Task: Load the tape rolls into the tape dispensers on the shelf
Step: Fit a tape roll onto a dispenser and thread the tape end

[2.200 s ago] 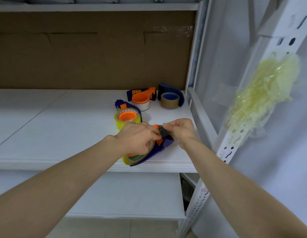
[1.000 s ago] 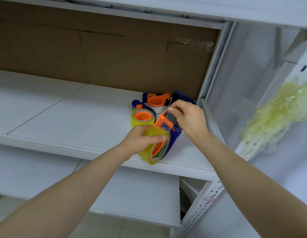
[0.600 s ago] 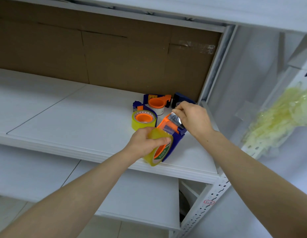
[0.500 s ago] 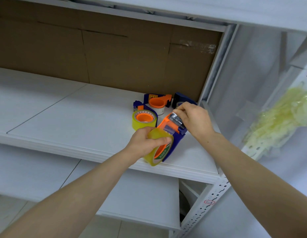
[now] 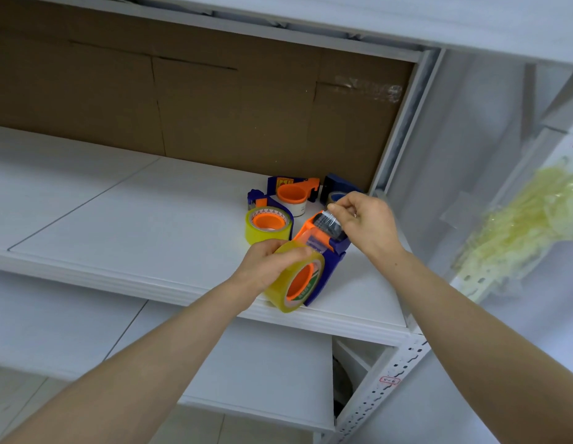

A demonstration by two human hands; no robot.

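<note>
A blue and orange tape dispenser (image 5: pixel 326 267) stands tilted near the front edge of the white shelf (image 5: pixel 134 232), with a yellow tape roll (image 5: pixel 298 283) mounted on its orange hub. My left hand (image 5: pixel 269 267) grips that roll from the left. My right hand (image 5: pixel 365 225) pinches the clear tape end (image 5: pixel 326 217) over the dispenser's black roller. Behind stand a second dispenser holding a yellow roll (image 5: pixel 267 227), a third with a white roll (image 5: pixel 293 197), and a blue dispenser with a brown roll (image 5: pixel 338 192).
Brown cardboard (image 5: pixel 198 107) lines the shelf's back. A white upright post (image 5: pixel 397 139) closes the right end. A wad of used yellowish tape (image 5: pixel 528 225) hangs on the perforated front post at right. Another shelf (image 5: pixel 246 373) lies below.
The dispenser was raised from flat to tilted upright. My right hand drew the tape end up over the roller and has since shifted slightly; my left hand kept its grip on the roll.
</note>
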